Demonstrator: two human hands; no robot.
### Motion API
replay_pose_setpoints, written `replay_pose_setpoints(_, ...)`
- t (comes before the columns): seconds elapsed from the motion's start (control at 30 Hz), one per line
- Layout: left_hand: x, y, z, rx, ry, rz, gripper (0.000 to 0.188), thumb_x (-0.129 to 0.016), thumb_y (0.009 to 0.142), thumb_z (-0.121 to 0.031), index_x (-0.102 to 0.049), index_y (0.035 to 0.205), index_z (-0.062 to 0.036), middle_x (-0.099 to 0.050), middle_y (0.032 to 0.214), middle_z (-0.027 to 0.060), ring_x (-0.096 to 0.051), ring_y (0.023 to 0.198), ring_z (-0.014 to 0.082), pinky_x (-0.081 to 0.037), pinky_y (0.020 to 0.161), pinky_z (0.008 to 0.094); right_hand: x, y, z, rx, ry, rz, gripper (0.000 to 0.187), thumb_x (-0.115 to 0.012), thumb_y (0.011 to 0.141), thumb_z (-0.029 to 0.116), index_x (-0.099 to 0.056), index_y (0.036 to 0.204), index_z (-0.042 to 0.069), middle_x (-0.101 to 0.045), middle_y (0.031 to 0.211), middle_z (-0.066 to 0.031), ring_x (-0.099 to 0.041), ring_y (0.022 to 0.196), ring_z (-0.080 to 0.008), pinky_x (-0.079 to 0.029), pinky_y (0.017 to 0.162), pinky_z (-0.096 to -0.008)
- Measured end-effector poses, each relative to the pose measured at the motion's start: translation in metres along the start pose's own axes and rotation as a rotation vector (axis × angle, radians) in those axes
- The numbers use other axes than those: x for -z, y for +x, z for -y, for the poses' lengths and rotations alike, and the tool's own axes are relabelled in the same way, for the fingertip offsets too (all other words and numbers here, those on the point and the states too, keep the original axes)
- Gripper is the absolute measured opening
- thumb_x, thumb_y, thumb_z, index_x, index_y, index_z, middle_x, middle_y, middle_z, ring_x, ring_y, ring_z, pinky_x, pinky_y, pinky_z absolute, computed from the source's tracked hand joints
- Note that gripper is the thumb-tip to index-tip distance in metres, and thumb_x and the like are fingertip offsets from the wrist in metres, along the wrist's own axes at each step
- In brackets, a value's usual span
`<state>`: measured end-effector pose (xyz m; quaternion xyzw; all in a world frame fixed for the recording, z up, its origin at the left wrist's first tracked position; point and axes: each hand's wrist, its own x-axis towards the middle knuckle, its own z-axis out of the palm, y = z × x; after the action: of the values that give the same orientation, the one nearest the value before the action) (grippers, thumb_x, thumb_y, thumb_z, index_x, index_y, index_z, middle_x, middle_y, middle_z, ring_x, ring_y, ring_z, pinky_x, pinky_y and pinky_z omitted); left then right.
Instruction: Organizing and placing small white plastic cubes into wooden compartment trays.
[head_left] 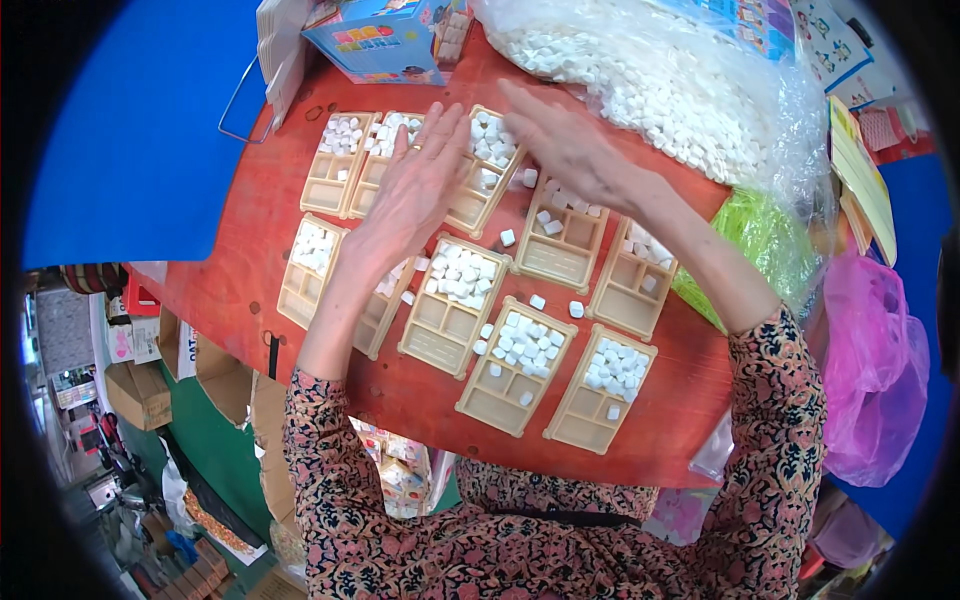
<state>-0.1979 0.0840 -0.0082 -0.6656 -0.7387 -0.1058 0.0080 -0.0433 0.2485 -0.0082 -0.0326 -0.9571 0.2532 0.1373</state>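
Observation:
My left hand (425,185) is over the back row of beige compartment trays, palm down, its fingers stretched out and holding nothing. It partly covers a tray of small white cube-like pieces (393,130). Just right of it, my right hand (565,145) is also flat with fingers extended, a little blurred, above a tray (553,262) and beside another tray (468,212). White pieces (493,138) show in that tray's large section between my hands. Several more trays, such as the front middle tray (440,340), hold white pieces mostly in their far section.
Loose white pieces (576,309) lie between the trays on the red table (240,215). A clear bag of white pieces (660,95) fills the back right, near a blue box (380,45). Green plastic (750,245) and a pink bag (870,370) are at the right.

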Motion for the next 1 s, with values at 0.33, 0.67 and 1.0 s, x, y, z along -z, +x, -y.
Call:
replay_pose_setpoints(0.33, -0.011, 0.003, -0.009, -0.031, 0.021, 0.074, 0.066, -0.053, 0.092, -0.034, -0.030, 0.142, 0.0038, -0.027, 0.150, 0.0204, -0.021, 0.142, 0.0329, -0.019, 0.113, 0.0529, -0.022, -0.017, 0.000, 0.044, -0.332, 0.089, 0.044, -0.043, 0.097, 0.026, -0.044, 0.131, -0.003, -0.041, 0.141, -0.0190, -0.034, 0.135, -0.0335, -0.029, 0.110, -0.0478)
replay_pose_setpoints(0.67, -0.015, 0.004, -0.009, -0.037, 0.074, 0.057, 0.072, -0.052, 0.092, -0.038, -0.026, 0.143, 0.0055, -0.024, 0.151, 0.0223, -0.022, 0.142, 0.0337, -0.020, 0.112, 0.0521, -0.015, -0.012, 0.007, -0.012, -0.278, 0.086, 0.042, -0.044, 0.096, 0.020, -0.045, 0.131, -0.002, -0.042, 0.140, -0.0175, -0.034, 0.135, -0.0343, -0.030, 0.109, -0.0500)
replay_pose_setpoints(1.0, -0.018, 0.006, -0.010, -0.009, 0.035, 0.085, 0.074, -0.051, 0.093, -0.038, -0.021, 0.144, 0.0075, -0.019, 0.152, 0.0249, -0.020, 0.142, 0.0359, -0.018, 0.112, 0.0536, -0.020, -0.001, 0.006, 0.004, -0.423, 0.168, 0.044, -0.042, 0.097, 0.021, -0.043, 0.134, -0.002, -0.040, 0.143, -0.0180, -0.031, 0.138, -0.0341, -0.027, 0.111, -0.0509)
